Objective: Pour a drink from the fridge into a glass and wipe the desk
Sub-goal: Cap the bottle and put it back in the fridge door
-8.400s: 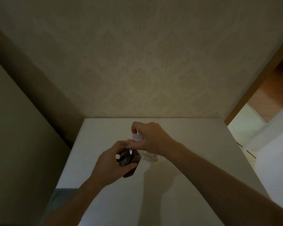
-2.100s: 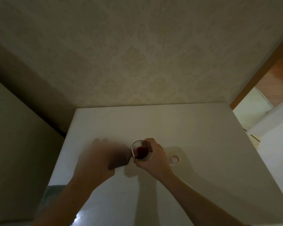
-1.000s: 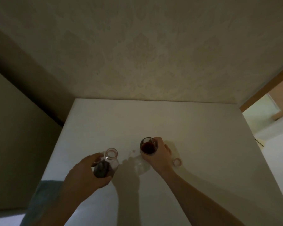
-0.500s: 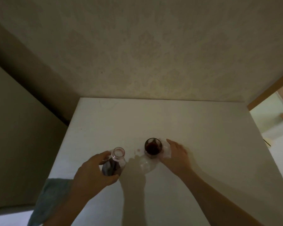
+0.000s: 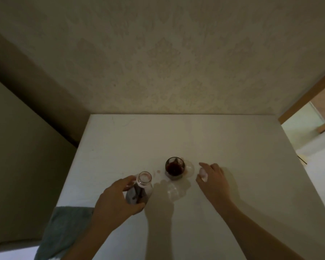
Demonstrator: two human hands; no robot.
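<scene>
The left hand (image 5: 116,198) grips an upright, uncapped bottle (image 5: 139,190) of dark drink standing near the front left of the white bench (image 5: 214,139). Just right of it and a little farther back stands the glass (image 5: 174,168), holding dark red drink, with no hand on it. Small reddish drops (image 5: 158,172) lie on the bench between bottle and glass. The right hand (image 5: 213,178) rests right of the glass, apart from it, fingers curled around a small white cap (image 5: 203,174). A grey-green cloth (image 5: 64,229) hangs over the bench's front left edge, beside the left forearm.
</scene>
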